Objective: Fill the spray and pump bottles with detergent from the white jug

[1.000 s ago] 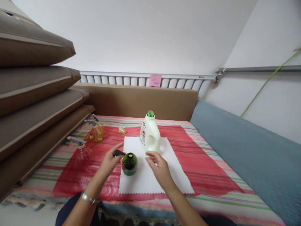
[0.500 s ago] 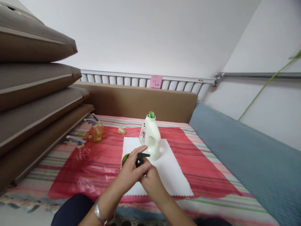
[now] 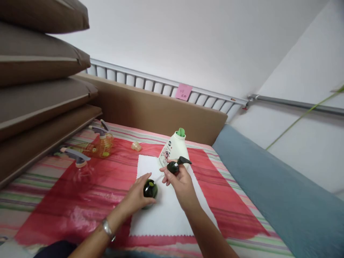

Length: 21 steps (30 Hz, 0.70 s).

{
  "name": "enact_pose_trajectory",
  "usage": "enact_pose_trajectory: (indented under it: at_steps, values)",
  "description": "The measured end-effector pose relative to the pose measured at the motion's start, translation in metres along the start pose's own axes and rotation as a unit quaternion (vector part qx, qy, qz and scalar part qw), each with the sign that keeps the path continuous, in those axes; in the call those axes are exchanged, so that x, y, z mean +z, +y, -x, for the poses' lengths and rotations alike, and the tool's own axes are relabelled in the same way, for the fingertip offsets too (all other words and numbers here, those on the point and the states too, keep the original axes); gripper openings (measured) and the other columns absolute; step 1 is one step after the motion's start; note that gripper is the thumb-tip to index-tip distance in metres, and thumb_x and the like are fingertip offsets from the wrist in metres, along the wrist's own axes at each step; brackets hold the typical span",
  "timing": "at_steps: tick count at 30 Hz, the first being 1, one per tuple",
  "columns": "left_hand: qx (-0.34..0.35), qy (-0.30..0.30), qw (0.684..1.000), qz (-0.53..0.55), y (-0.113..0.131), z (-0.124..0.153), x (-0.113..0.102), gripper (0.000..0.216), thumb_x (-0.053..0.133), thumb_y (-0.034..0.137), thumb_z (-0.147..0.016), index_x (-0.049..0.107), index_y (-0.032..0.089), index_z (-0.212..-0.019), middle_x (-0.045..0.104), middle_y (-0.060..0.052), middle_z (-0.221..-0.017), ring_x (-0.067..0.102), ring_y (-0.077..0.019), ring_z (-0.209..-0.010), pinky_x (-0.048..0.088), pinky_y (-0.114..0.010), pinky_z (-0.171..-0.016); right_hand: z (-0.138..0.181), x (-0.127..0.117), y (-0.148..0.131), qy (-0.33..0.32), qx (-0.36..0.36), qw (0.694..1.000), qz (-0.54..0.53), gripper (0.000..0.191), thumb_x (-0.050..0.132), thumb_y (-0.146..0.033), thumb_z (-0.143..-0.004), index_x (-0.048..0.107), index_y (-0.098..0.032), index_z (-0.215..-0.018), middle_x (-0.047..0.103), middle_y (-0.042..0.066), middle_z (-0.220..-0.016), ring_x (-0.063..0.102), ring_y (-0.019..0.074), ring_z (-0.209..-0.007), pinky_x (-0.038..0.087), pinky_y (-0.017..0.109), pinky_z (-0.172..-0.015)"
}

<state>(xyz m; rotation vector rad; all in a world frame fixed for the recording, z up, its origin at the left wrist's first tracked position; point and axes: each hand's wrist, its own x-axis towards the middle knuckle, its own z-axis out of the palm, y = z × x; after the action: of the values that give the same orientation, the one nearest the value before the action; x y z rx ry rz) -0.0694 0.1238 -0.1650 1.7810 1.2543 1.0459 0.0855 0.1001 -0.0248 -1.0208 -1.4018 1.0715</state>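
My left hand point(image 3: 138, 193) is wrapped round a dark green bottle point(image 3: 150, 190) whose mouth is uncovered. It stands at the left part of a white cloth point(image 3: 172, 218). My right hand point(image 3: 181, 182) grips a black pump head point(image 3: 174, 166), tilted, up and to the right of the bottle. The pump's pale tube point(image 3: 159, 179) slants down toward the bottle mouth; whether its tip is still inside I cannot tell. Just behind my right hand, a white detergent jug point(image 3: 176, 147) with a green spout stands uncapped, its lower part partly hidden.
A translucent cap point(image 3: 136, 146) lies behind the cloth on red plastic sheeting point(image 3: 107, 172). Spray bottles point(image 3: 82, 170) are at the left, beside stacked brown cushions point(image 3: 40, 96). A brown board point(image 3: 150, 107) stands at the back and a blue padded side point(image 3: 268, 179) at the right.
The pump head has come off the green bottle and moved up and right in my right hand. My hands have parted, the left staying on the bottle. The view has tilted.
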Motion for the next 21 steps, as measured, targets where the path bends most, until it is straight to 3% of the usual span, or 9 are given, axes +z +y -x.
enact_pose_trajectory:
  at_steps: [7, 11, 16, 21]
  values:
    - [0.009, -0.005, 1.0, 0.02, -0.005, 0.003, 0.0, 0.086, 0.078, 0.028, -0.048, 0.045, 0.022, -0.126, 0.047, -0.012, -0.131, 0.041, -0.0299, -0.12, 0.029, -0.044, -0.101, -0.007, 0.011, 0.057, 0.024, 0.06, 0.997, 0.034, 0.039, 0.062, -0.038, -0.072, 0.048, -0.019, -0.103, 0.065, 0.005, -0.088, 0.056, 0.0126, -0.058, 0.041, 0.024, -0.046]
    - [0.012, -0.002, 0.999, 0.046, -0.007, 0.003, 0.0, 0.086, 0.078, 0.028, -0.047, 0.045, 0.023, -0.126, 0.049, -0.012, -0.128, 0.045, -0.0294, -0.116, 0.033, -0.043, -0.099, -0.005, 0.015, 0.089, 0.012, 0.077, 0.989, 0.125, 0.038, 0.063, -0.035, -0.068, 0.056, -0.017, -0.101, 0.066, 0.006, -0.09, 0.06, 0.0177, -0.072, 0.048, 0.03, -0.063]
    - [0.017, -0.002, 0.998, 0.068, -0.012, 0.001, 0.003, 0.085, 0.079, 0.027, -0.045, 0.047, 0.024, -0.124, 0.051, -0.01, -0.125, 0.046, -0.029, -0.114, 0.034, -0.043, -0.098, 0.0, 0.018, 0.1, 0.009, 0.076, 0.965, 0.249, 0.039, 0.065, -0.032, -0.063, 0.063, -0.017, -0.099, 0.067, 0.007, -0.092, 0.06, 0.0227, -0.075, 0.049, 0.037, -0.069]
    - [0.023, 0.008, 0.998, 0.057, -0.012, 0.002, 0.004, 0.085, 0.079, 0.03, -0.046, 0.046, 0.021, -0.124, 0.05, -0.011, -0.126, 0.046, -0.0281, -0.115, 0.034, -0.041, -0.099, 0.003, 0.02, 0.103, 0.004, 0.074, 0.97, 0.231, 0.036, 0.065, -0.028, -0.062, 0.064, -0.019, -0.096, 0.068, 0.006, -0.096, 0.06, 0.0259, -0.09, 0.046, 0.041, -0.084]
